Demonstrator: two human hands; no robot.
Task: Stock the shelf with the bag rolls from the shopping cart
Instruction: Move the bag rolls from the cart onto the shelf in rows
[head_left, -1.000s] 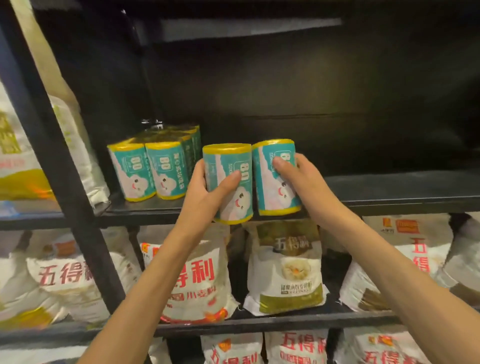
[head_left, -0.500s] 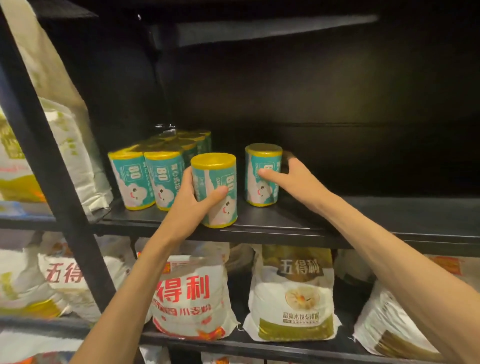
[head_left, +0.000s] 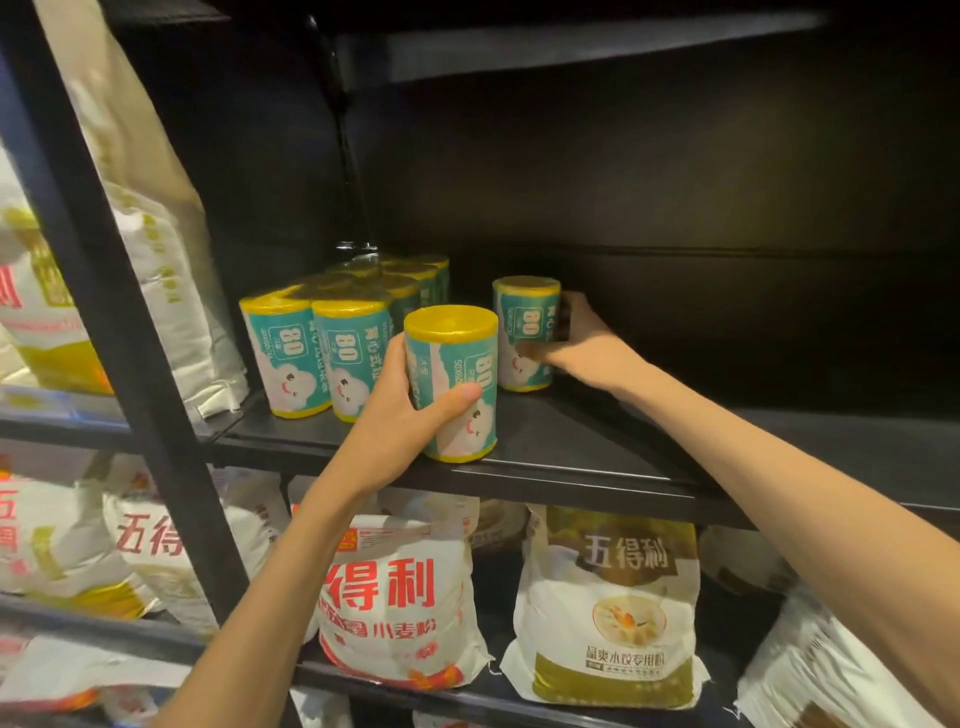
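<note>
While the left hand (head_left: 400, 415) holds one bag roll (head_left: 453, 382) upright at the shelf (head_left: 571, 457) front edge, the right hand (head_left: 582, 343) grips another roll (head_left: 525, 332) deeper in, apparently to extend the stocked rolls (head_left: 332, 338) rightward.

My left hand (head_left: 400, 415) grips a bag roll (head_left: 453, 384) standing upright at the front edge of the black shelf (head_left: 571, 457). Beyond my left fingertips, to their left, a cluster of teal rolls with yellow caps (head_left: 332, 343) stands upright in rows running toward the back wall. My right hand (head_left: 582, 348) wraps round a second roll (head_left: 525, 332), upright on the shelf board farther in, just past my left thumb. To the right of my right fingers the dark board lies bare. Under my wrists, the shelf below (head_left: 467, 691) carries white flour sacks (head_left: 400, 603) side by side.
</note>
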